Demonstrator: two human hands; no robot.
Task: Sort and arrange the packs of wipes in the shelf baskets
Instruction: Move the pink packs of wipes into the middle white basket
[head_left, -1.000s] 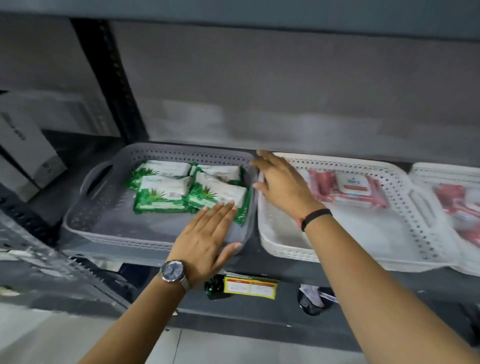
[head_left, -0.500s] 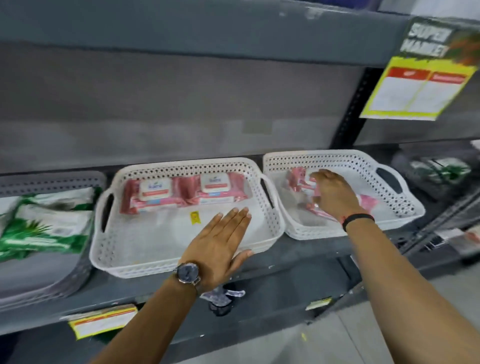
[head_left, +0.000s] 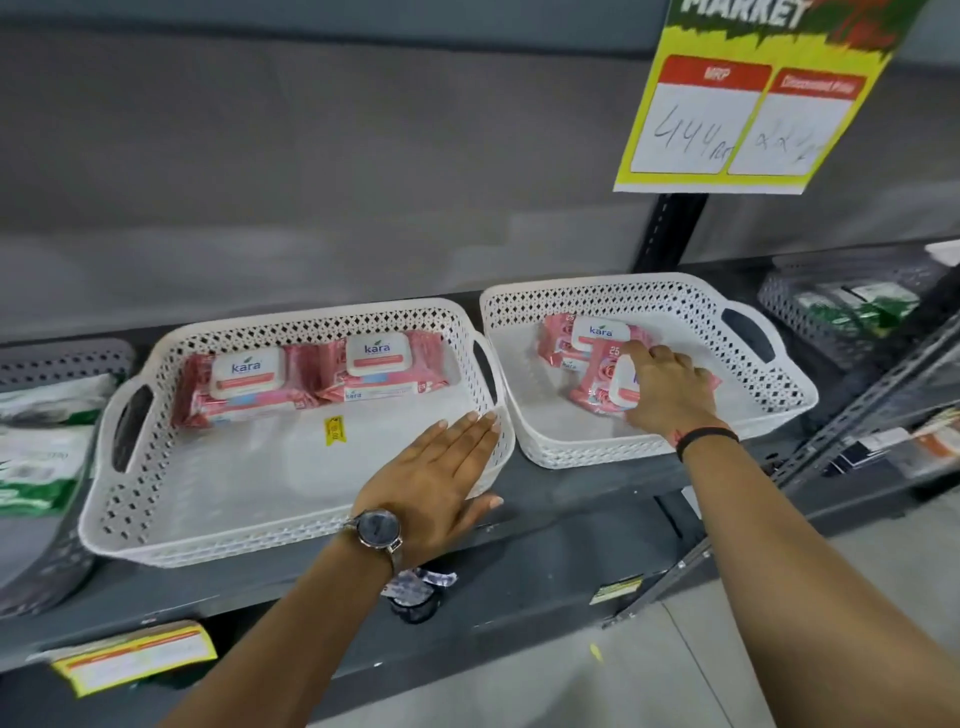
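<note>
We have come a little closer than half a second ago, and the price sign (head_left: 748, 98) now hangs big at the top right. Our left hand (head_left: 436, 478) is much where it was, flat over the front right corner of the left white basket (head_left: 130, 499), with its fingers (head_left: 467, 441) straight and spread and holding nothing. Our right hand (head_left: 667, 392) was already in the right white basket (head_left: 769, 384) and is still there, now pressing down on the front pink pack (head_left: 602, 387). Its fingers (head_left: 641, 358) curl over the pack, but we cannot tell if they grip it or just rest on it. A second pink pack (head_left: 571, 338) lies behind that one, partly under it. In the left white basket two pink packs lie side by side along the back wall, the left pack (head_left: 239, 384) touching the right pack (head_left: 384, 366). The whole front half of this basket is bare but for a small yellow sticker (head_left: 335, 431). The right white basket has open room on its right side, up to the handle hole. The two white baskets stand just beside each other on the dark shelf (head_left: 545, 545), rims nearly touching. A grey basket (head_left: 67, 358) with green packs (head_left: 41, 447) peeks in at the left edge. Another grey basket (head_left: 831, 312) sits far right, blurry.
</note>
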